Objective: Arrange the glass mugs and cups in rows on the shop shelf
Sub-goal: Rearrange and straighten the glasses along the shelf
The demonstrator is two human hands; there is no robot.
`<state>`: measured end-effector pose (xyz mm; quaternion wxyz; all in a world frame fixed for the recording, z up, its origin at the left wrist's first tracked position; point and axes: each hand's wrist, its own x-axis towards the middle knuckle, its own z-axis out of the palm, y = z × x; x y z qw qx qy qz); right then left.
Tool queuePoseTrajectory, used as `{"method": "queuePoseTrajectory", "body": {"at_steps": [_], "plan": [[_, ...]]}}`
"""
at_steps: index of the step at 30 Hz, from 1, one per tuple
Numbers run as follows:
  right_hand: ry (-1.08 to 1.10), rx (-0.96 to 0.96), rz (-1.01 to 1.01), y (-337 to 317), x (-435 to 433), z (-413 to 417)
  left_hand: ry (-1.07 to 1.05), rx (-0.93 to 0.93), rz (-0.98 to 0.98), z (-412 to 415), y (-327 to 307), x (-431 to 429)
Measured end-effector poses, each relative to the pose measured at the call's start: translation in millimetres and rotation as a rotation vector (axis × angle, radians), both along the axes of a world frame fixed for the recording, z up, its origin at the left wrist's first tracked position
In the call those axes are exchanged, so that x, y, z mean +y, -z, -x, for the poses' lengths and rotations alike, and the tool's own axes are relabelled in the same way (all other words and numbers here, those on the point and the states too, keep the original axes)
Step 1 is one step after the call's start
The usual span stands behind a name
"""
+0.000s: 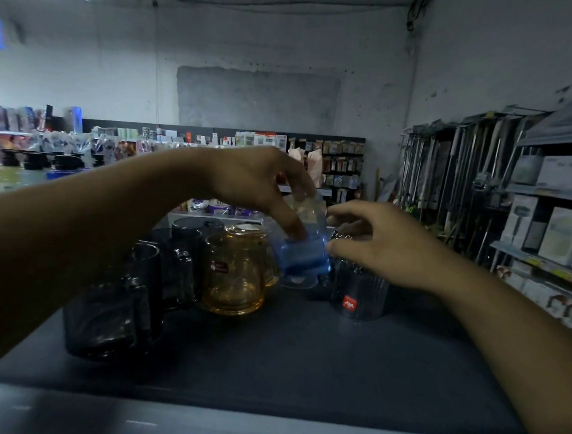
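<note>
On the dark shelf top (305, 355) stand several smoky dark glass mugs (110, 311) at the left, with an amber glass mug (234, 273) turned upside down beside them. Right of the amber mug is a blue-tinted glass cup (304, 260), tilted. My left hand (256, 179) reaches across from the left and grips it with fingers and thumb. Farther right stands a dark ribbed glass (360, 292) with a red label. My right hand (378, 244) pinches its top between curled fingers and thumb. The two hands are nearly touching.
The shelf's pale front edge (171, 418) runs along the bottom. Shelves with white boxes (559, 228) stand at the right, beside hanging long-handled tools (460, 178). More shelves of packaged goods (248, 139) lie beyond, with dark bottles (34, 163) at the left.
</note>
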<state>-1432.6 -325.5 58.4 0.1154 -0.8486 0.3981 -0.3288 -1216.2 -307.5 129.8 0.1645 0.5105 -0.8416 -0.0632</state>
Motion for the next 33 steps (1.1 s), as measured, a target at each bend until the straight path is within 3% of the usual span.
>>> {"method": "queuePoseTrajectory", "body": {"at_steps": [5,9,11,14,17,19,22,28,33], "plan": [[-0.160,-0.289,-0.168,-2.0,4.8,-1.8,-0.006,0.471,0.039,-22.4,8.5,31.0],[-0.396,-0.648,-0.369,-3.5,10.4,-5.3,0.074,0.833,-0.024,-19.4,29.1,49.3],[-0.459,-0.764,-0.432,-6.1,14.8,-6.6,0.061,0.916,-0.023,-15.6,37.8,55.5],[-0.422,-0.709,-0.356,-14.2,17.3,-6.6,-0.072,0.605,0.167,-17.3,46.9,60.8],[-0.218,-0.352,-0.081,-25.7,18.4,-4.1,-0.145,0.343,0.281,-23.3,58.8,67.2],[-0.114,-0.134,0.048,-36.3,22.2,-6.2,-0.205,0.069,0.368,-27.2,69.1,69.0],[-0.088,0.004,0.099,-49.8,25.4,-8.6,-0.291,-0.295,0.441,-26.5,83.9,67.6],[-0.049,0.292,0.086,-59.2,10.7,-15.9,-0.375,-0.410,0.600,-14.8,101.3,72.7],[-0.032,0.367,0.061,-50.4,-8.6,-27.8,-0.462,-0.448,0.620,-2.2,113.2,72.6]]}}
